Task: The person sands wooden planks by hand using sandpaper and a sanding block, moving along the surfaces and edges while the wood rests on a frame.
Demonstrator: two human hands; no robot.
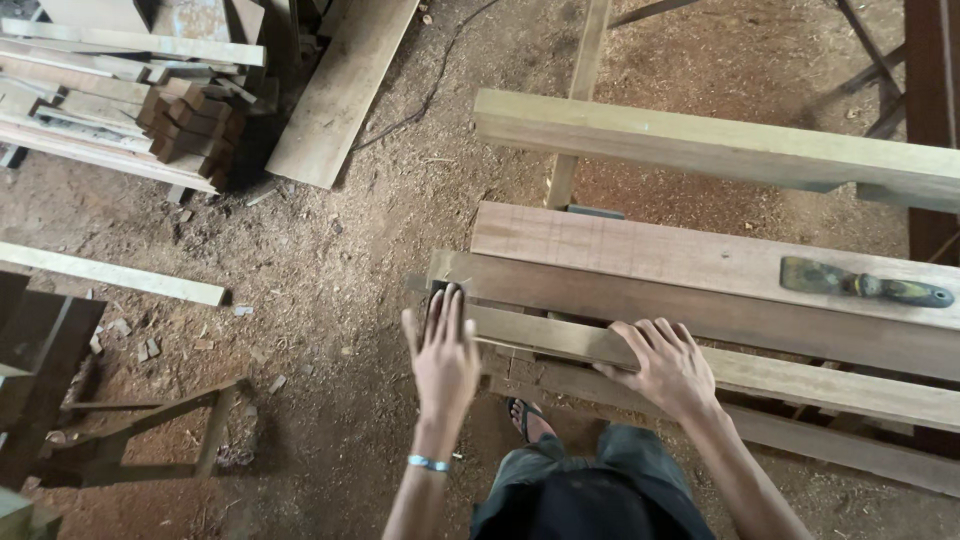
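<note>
My left hand (445, 352) lies flat, fingers together, on the left end of a long wooden plank (600, 295). It presses down a small dark sheet (437, 287), of which only a corner shows past the fingertips. The hand is slightly blurred. My right hand (662, 366) rests palm down with spread fingers on a paler, narrower plank (800, 375) just in front, holding nothing. Both planks lie side by side on a low wooden frame.
A dirty scraper (862, 284) lies on the wide board (640, 245) at the right. A pale beam (700, 140) crosses behind. Stacked timber (130, 110) and a leaning board (340, 90) sit upper left. A loose slat (110, 272) and sawdust cover the dirt floor.
</note>
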